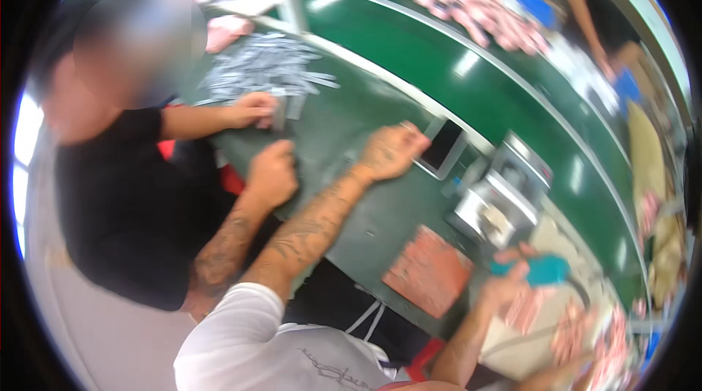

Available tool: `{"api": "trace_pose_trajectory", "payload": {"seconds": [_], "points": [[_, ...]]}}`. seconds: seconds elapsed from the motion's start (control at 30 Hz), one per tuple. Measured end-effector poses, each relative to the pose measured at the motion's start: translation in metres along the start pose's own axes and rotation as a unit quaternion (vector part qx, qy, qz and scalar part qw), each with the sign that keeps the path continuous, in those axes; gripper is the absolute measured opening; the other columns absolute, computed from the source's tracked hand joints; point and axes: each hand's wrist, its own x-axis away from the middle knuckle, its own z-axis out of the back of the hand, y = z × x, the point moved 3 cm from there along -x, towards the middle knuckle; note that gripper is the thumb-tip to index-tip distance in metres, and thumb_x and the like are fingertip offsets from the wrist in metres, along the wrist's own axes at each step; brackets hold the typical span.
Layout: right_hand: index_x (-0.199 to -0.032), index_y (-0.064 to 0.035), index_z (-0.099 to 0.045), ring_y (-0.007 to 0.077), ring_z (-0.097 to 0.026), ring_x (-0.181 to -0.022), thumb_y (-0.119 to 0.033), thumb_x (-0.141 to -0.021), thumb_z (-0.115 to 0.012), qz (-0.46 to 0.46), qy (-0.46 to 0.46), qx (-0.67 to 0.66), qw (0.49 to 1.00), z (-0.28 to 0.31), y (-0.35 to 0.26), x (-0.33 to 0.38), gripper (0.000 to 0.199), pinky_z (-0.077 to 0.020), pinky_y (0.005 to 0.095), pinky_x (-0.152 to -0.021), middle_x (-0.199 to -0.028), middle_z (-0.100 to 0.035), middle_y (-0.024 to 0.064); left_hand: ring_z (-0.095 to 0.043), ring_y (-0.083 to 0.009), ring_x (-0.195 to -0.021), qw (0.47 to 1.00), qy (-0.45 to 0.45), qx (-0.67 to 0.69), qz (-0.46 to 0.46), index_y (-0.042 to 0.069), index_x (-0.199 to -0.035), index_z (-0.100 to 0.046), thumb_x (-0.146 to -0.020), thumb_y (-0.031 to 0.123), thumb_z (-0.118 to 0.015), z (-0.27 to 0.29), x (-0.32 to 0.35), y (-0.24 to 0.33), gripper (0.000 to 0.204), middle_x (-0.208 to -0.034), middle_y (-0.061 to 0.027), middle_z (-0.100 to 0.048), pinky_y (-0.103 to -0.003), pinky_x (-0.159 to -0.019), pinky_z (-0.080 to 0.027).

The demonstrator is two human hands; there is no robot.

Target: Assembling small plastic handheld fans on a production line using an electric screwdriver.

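My left hand [391,153] reaches out over the dark green worktable, its fingers curled together. What they hold, if anything, is hidden by blur. Just beyond its fingertips lies a phone-like device [443,147] with a dark screen and a pale border. My right hand [506,285], smeared by motion, is closed around a teal object [537,270] whose kind I cannot make out. Between my arms a reddish, scuffed square board [428,271] rests on the table. Past it, near my right hand, stands a shiny metal device [499,208] with a pale lump in its front.
A co-worker in black [124,208] sits at the left, hands by a heap of grey strips [263,69]. Behind a pale rail runs a green conveyor [504,95]. Pink pieces [468,0] are piled beyond it. Another person's hand [574,332] is at lower right.
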Motion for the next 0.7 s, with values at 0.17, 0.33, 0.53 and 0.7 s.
{"api": "trace_pose_trajectory", "payload": {"seconds": [0.17, 0.33, 0.53, 0.7], "points": [[-0.110, -0.0012, -0.058, 0.0159, -0.064, -0.071, -0.051, -0.096, -0.068, -0.017, -0.061, -0.135, 0.989, -0.026, 0.022, -0.006, 0.053, -0.0483, 0.0282, -0.061, -0.080, -0.067, 0.0059, -0.066, -0.0206, -0.073, 0.999, 0.026, 0.033, 0.005, 0.003, -0.099, -0.069, -0.104, 0.028, -0.062, 0.027, -0.004, -0.015, 0.027, -0.083, -0.0111, -0.071, -0.035, -0.071, -0.053], [-0.111, -0.0013, -0.057, 0.0162, -0.061, -0.073, -0.040, -0.102, -0.063, 0.017, -0.114, -0.109, 0.987, -0.014, -0.003, -0.016, 0.040, -0.0498, 0.0302, -0.066, -0.079, -0.062, 0.0068, -0.060, -0.0114, -0.071, 0.989, 0.139, 0.045, -0.001, 0.002, -0.099, -0.066, -0.102, 0.028, -0.066, 0.015, -0.006, 0.005, 0.026, -0.079, -0.0044, -0.068, -0.028, -0.068, -0.050], [-0.123, 0.0008, -0.059, 0.0126, -0.062, -0.094, -0.015, -0.100, -0.064, -0.061, -0.065, -0.157, 0.984, 0.008, -0.040, 0.001, 0.028, -0.0483, 0.0294, -0.084, -0.097, -0.067, 0.0063, -0.063, -0.0135, -0.074, 0.984, 0.083, 0.132, -0.090, 0.003, -0.095, -0.068, -0.098, 0.014, -0.068, -0.003, 0.025, 0.158, 0.011, -0.081, -0.0053, -0.069, -0.028, -0.070, -0.051], [-0.129, 0.0016, -0.057, 0.0181, -0.064, -0.087, -0.042, -0.099, -0.067, -0.075, -0.013, -0.069, 0.995, 0.063, -0.060, 0.047, 0.054, -0.0490, 0.0305, -0.073, -0.095, -0.065, 0.0095, -0.070, -0.0359, -0.082, 0.928, -0.252, 0.092, -0.258, 0.002, -0.102, -0.063, -0.094, 0.028, -0.070, -0.095, 0.065, 0.259, 0.028, -0.088, -0.0145, -0.070, -0.045, -0.072, -0.057]]}}
